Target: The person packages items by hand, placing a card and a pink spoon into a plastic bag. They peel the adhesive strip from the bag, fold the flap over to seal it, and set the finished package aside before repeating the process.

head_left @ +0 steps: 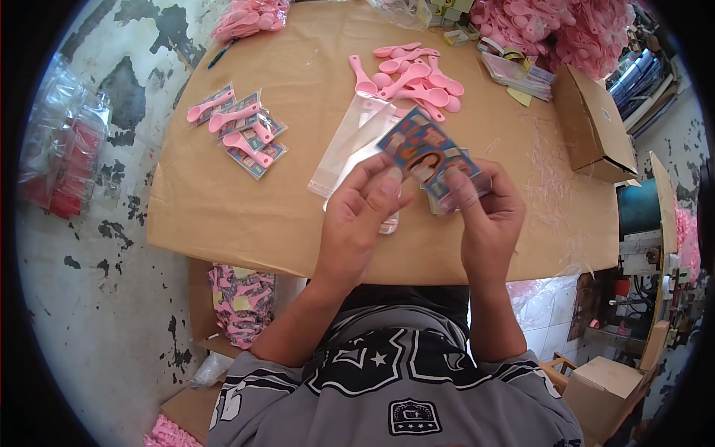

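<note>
My left hand (365, 216) pinches the left corner of a blue printed card (411, 141) between thumb and fingers. Gripped in my right hand (491, 216) is a small stack of similar cards (463, 165), the thumb lying on top. Both hands are over the near middle of the table, and the held cards overlap each other. Beneath them lie clear plastic bags (342, 153), partly covered by my left hand. Just beyond is a heap of loose pink measuring spoons (417, 78). Several packed spoons with cards (237, 123) rest at the left.
The table (283, 216) is covered in brown paper. A pen (220, 54) and a bag of pink spoons (249, 18) lie at the back left. A large pink spoon pile (555, 30) and a cardboard box (596, 123) stand at the right. Below is a carton of packed spoons (244, 305).
</note>
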Action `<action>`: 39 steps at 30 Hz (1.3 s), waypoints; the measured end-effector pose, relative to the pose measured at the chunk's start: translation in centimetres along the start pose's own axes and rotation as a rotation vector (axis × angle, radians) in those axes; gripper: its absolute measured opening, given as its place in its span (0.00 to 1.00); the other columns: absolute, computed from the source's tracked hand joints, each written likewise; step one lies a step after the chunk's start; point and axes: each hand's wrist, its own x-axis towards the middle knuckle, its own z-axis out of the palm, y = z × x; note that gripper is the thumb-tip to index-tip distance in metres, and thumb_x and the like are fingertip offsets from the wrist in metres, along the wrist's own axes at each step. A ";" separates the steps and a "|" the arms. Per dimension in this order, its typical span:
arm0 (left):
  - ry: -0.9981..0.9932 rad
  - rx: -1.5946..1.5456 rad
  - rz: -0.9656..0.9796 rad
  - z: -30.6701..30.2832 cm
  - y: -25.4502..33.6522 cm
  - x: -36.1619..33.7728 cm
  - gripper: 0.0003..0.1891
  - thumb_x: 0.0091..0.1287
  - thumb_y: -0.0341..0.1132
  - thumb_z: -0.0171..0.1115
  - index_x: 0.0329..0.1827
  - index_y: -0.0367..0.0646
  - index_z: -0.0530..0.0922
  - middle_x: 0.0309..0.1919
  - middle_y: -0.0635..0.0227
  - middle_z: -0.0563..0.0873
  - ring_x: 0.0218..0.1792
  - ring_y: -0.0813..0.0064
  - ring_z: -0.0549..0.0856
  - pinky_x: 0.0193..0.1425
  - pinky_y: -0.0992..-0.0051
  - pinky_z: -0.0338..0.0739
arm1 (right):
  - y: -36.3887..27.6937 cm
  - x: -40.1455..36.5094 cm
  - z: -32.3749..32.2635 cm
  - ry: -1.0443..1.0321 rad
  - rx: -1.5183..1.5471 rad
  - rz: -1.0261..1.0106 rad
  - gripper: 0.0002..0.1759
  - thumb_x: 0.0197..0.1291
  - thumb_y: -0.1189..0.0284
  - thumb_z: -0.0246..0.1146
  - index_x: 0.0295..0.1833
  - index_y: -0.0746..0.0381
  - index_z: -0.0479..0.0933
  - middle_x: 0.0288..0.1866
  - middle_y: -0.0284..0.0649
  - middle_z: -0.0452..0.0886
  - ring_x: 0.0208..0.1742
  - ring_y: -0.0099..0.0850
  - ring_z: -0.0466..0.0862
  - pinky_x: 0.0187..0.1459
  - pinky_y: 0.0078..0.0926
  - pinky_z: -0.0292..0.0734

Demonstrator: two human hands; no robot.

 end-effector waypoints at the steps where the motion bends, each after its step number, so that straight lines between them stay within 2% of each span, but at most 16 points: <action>1: 0.004 -0.033 0.034 -0.2 -0.1 0.1 0.24 0.85 0.37 0.53 0.76 0.31 0.68 0.72 0.48 0.78 0.73 0.60 0.79 0.73 0.61 0.80 | 0.0 -0.4 0.1 -0.046 0.026 0.074 0.09 0.72 0.74 0.71 0.51 0.68 0.83 0.35 0.32 0.85 0.33 0.18 0.83 0.36 0.18 0.77; 3: 0.024 -0.181 0.117 0.4 0.2 0.4 0.23 0.84 0.35 0.53 0.76 0.31 0.68 0.71 0.45 0.78 0.72 0.57 0.81 0.73 0.59 0.80 | 0.6 -1.1 0.3 -0.141 0.066 0.167 0.09 0.74 0.71 0.69 0.48 0.67 0.83 0.31 0.33 0.85 0.29 0.20 0.83 0.32 0.18 0.78; 6: 0.150 -0.346 0.148 1.0 0.9 0.6 0.21 0.84 0.33 0.55 0.74 0.31 0.70 0.67 0.48 0.82 0.66 0.61 0.85 0.70 0.63 0.83 | 0.8 -2.2 0.8 -0.229 0.131 0.328 0.10 0.75 0.70 0.68 0.45 0.67 0.82 0.31 0.38 0.86 0.31 0.22 0.86 0.33 0.19 0.81; 7: 0.144 -0.350 0.159 0.9 0.9 0.6 0.22 0.84 0.33 0.54 0.75 0.31 0.69 0.68 0.46 0.81 0.68 0.58 0.84 0.70 0.61 0.83 | 0.6 -2.3 1.1 -0.250 0.156 0.335 0.11 0.76 0.69 0.68 0.43 0.67 0.80 0.31 0.41 0.87 0.31 0.24 0.88 0.33 0.20 0.84; 9: 0.126 -0.359 0.180 0.7 0.8 0.6 0.23 0.84 0.33 0.53 0.77 0.32 0.67 0.71 0.42 0.78 0.72 0.52 0.80 0.71 0.56 0.83 | 0.9 -2.4 1.2 -0.253 0.169 0.350 0.11 0.75 0.69 0.68 0.43 0.67 0.80 0.31 0.40 0.86 0.31 0.24 0.88 0.33 0.20 0.84; 16: 0.082 -0.323 0.114 1.1 0.7 0.0 0.26 0.83 0.33 0.54 0.81 0.33 0.64 0.70 0.43 0.79 0.69 0.53 0.83 0.67 0.57 0.86 | 0.4 -2.3 1.6 -0.268 0.097 0.339 0.08 0.75 0.72 0.67 0.46 0.67 0.80 0.32 0.37 0.86 0.33 0.22 0.87 0.32 0.18 0.82; 19: 0.059 -0.303 0.099 0.6 0.6 -0.1 0.28 0.82 0.31 0.55 0.82 0.34 0.63 0.70 0.44 0.80 0.68 0.54 0.83 0.66 0.59 0.86 | 1.0 -2.4 2.0 -0.199 -0.033 0.171 0.09 0.75 0.71 0.67 0.48 0.67 0.80 0.35 0.37 0.87 0.33 0.21 0.86 0.32 0.17 0.81; 22: 0.078 -0.237 0.096 0.1 0.7 0.1 0.29 0.80 0.29 0.55 0.83 0.34 0.62 0.71 0.43 0.79 0.68 0.54 0.84 0.67 0.58 0.85 | 1.2 -2.7 2.8 -0.140 0.113 0.181 0.10 0.75 0.70 0.68 0.51 0.66 0.80 0.36 0.35 0.86 0.33 0.19 0.85 0.33 0.17 0.79; 24: 0.113 -0.194 0.090 0.0 0.8 0.1 0.30 0.79 0.27 0.55 0.83 0.35 0.61 0.72 0.42 0.78 0.68 0.53 0.84 0.69 0.56 0.84 | 1.3 -2.8 2.8 -0.185 0.155 0.264 0.10 0.75 0.70 0.68 0.51 0.65 0.80 0.35 0.35 0.86 0.32 0.19 0.84 0.32 0.18 0.79; 27: 0.072 -0.332 0.208 0.4 1.3 0.8 0.33 0.77 0.25 0.54 0.85 0.42 0.58 0.72 0.41 0.77 0.68 0.52 0.83 0.72 0.53 0.81 | 1.4 -3.4 2.9 -0.197 0.220 0.385 0.10 0.73 0.70 0.69 0.51 0.64 0.80 0.34 0.35 0.85 0.31 0.18 0.83 0.30 0.18 0.78; 30: -0.022 -0.427 0.219 0.4 1.9 0.6 0.37 0.76 0.24 0.54 0.87 0.51 0.55 0.70 0.41 0.77 0.68 0.51 0.82 0.74 0.50 0.79 | 1.5 -4.2 3.0 -0.189 0.278 0.455 0.09 0.71 0.70 0.71 0.47 0.63 0.79 0.33 0.33 0.84 0.29 0.17 0.82 0.28 0.17 0.76; 31: -0.026 -0.454 0.192 0.6 2.2 0.4 0.37 0.77 0.25 0.54 0.87 0.55 0.54 0.66 0.43 0.80 0.66 0.53 0.84 0.71 0.52 0.82 | 1.6 -4.3 3.1 -0.188 0.297 0.471 0.09 0.71 0.70 0.72 0.46 0.62 0.79 0.32 0.33 0.83 0.29 0.17 0.81 0.28 0.17 0.75; 34: -0.074 -0.545 0.176 0.3 1.4 0.3 0.34 0.78 0.25 0.52 0.86 0.54 0.56 0.62 0.46 0.82 0.61 0.57 0.87 0.66 0.55 0.86 | 1.1 -4.4 3.7 -0.199 0.214 0.435 0.08 0.73 0.73 0.68 0.48 0.63 0.77 0.36 0.33 0.83 0.31 0.19 0.82 0.30 0.18 0.76; 35: -0.036 -0.521 0.174 0.6 1.4 0.1 0.31 0.81 0.28 0.52 0.85 0.51 0.57 0.58 0.52 0.84 0.55 0.64 0.89 0.61 0.60 0.88 | 1.2 -4.3 3.8 -0.181 0.186 0.413 0.09 0.71 0.73 0.70 0.46 0.62 0.76 0.36 0.32 0.82 0.31 0.17 0.81 0.29 0.17 0.75; 37: -0.024 -0.537 0.179 0.5 1.2 0.1 0.29 0.81 0.30 0.54 0.84 0.49 0.59 0.54 0.57 0.84 0.51 0.68 0.89 0.58 0.64 0.88 | 1.5 -4.0 4.2 -0.143 0.127 0.368 0.12 0.68 0.74 0.74 0.43 0.59 0.74 0.37 0.31 0.81 0.32 0.15 0.79 0.29 0.15 0.72; 39: -0.012 -0.532 0.180 0.3 1.1 0.1 0.27 0.82 0.33 0.56 0.82 0.46 0.62 0.51 0.61 0.85 0.48 0.72 0.88 0.55 0.66 0.88 | 2.0 -4.0 4.9 -0.090 0.132 0.195 0.13 0.66 0.77 0.74 0.43 0.60 0.74 0.43 0.33 0.79 0.38 0.16 0.79 0.32 0.17 0.73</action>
